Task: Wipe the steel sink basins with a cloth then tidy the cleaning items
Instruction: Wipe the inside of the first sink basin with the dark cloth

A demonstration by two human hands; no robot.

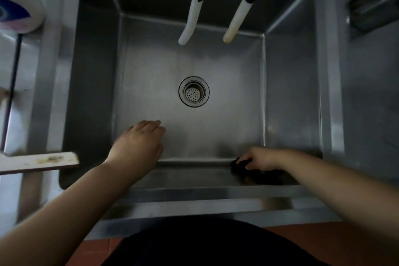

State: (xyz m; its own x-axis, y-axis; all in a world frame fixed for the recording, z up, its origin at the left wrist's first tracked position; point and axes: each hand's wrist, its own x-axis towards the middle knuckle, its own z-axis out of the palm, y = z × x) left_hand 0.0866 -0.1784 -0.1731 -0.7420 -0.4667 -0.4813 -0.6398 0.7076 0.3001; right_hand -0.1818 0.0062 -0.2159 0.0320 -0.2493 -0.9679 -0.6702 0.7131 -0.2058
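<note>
A deep stainless steel sink basin [216,67] fills the view, seen from straight above, with dull grey walls and a red tiled floor [302,235] showing below its front rim.

The dark cloth [254,171] lies bunched against the near wall of the basin, towards its front right corner. The right hand [260,160] has its grip curled over the cloth, fingers pressing it onto the steel. The left hand [140,142] hangs over the front left of the basin floor, fingers relaxed and slightly bent, holding nothing; whether it touches the steel cannot be told.

The strainer drain [193,91] sits in the middle of the floor, well apart from both hands. Two white hoses [192,17] dangle from above at the far side. A stained white board [43,160] juts over the left rim, and a white bottle [19,2] with a blue label stands further back on the left.

The likely trouble: the cloth is wadded small, so a sweep may miss the corner seams. A wide stroke by the left arm could knock the overhanging board into the basin. Reaching to the far wall may brush the hoses.
</note>
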